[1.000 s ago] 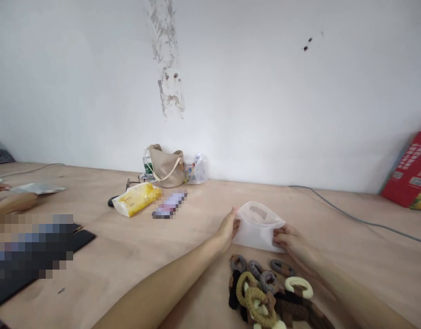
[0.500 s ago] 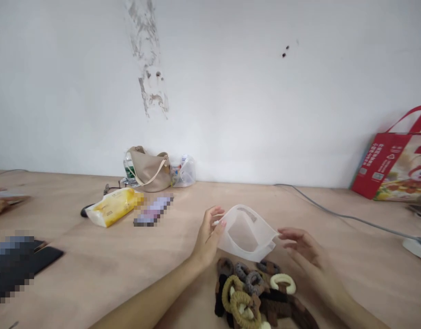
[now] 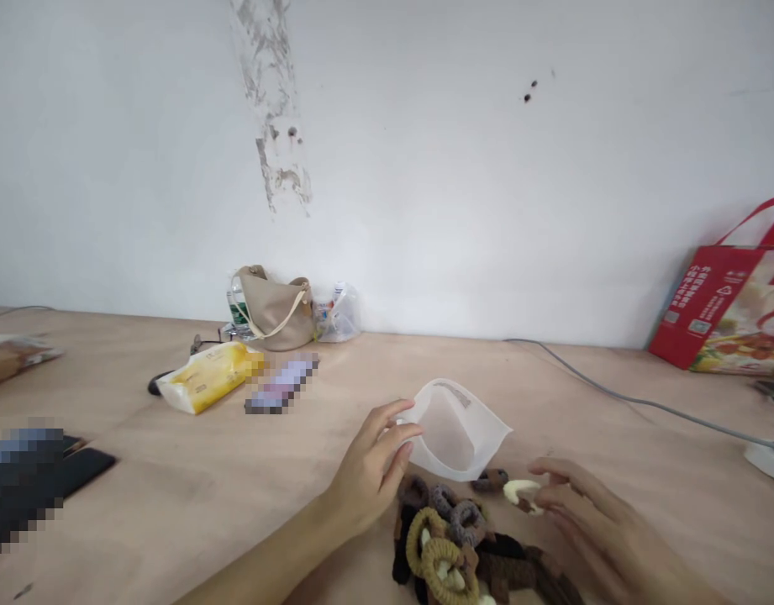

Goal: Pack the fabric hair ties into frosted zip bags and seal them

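Observation:
My left hand (image 3: 372,465) pinches the left edge of a small frosted plastic pouch (image 3: 457,428), holding its mouth open just above the wooden table (image 3: 235,487). My right hand (image 3: 579,512) is lowered over a pile of hair ties (image 3: 462,542) in brown, black and mustard colours. Its fingertips close on a cream hair tie (image 3: 520,492) at the pile's right edge. The pouch hangs directly behind the pile.
A beige handbag (image 3: 274,307), a clear bag (image 3: 339,314), a yellow tissue pack (image 3: 210,376) and a blurred item (image 3: 281,384) sit near the wall. A grey cable (image 3: 619,393) runs right toward a red shopping bag (image 3: 727,302). Another person's hand (image 3: 2,361) is at the far left.
My right hand let go of the pouch and dropped to the hair tie pile, taking the cream one. My left hand lifted the pouch, opening its mouth.

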Motion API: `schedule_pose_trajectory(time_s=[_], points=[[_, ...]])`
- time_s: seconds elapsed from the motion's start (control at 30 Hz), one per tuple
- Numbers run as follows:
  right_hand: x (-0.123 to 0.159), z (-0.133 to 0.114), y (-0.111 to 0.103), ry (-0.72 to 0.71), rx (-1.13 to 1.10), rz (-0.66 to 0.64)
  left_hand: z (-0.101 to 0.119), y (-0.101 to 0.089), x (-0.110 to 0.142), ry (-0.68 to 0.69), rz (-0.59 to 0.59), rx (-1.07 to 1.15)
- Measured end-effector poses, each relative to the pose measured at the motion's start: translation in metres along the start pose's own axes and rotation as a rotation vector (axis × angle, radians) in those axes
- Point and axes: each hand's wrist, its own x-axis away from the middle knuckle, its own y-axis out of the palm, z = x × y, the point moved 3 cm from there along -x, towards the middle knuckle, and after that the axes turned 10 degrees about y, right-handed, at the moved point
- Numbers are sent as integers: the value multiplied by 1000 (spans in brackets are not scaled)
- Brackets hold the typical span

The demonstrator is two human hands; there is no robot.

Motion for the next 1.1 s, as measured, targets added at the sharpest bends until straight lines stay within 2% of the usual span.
schedule_pose_trajectory(time_s=[0.1,0.27,0.33,0.47,0.6,0.73,0.77,0.83,0.97,1.03,1.1], points=[[1,0,-4,-11,-7,-23,5,-2,-4,69,16,-31],[-8,-5,-1,-6,-39,-244,9,-3,-5,123,27,-64],[-10,-5,-3,9,-72,-230,10,-4,-5,124,31,-79],[-10,-17,-10,-9,-172,-84,11,-4,-5,129,42,-99],[-10,-25,-1,31,-174,-120,11,-5,-5,125,56,-117],[-10,-4,12,154,-106,-139,9,-4,-4,128,67,-129],[-9,1,12,152,-95,-124,9,-4,-5,132,69,-131],[-8,2,2,88,-102,4,9,-4,-5,143,74,-132],[-17,-28,-37,-122,-108,414,11,-5,-6,169,86,-118],[-30,-50,-50,-217,-62,480,12,-6,-7,169,87,-118],[-46,-65,-54,-252,-29,448,13,-7,-8,162,84,-120]])
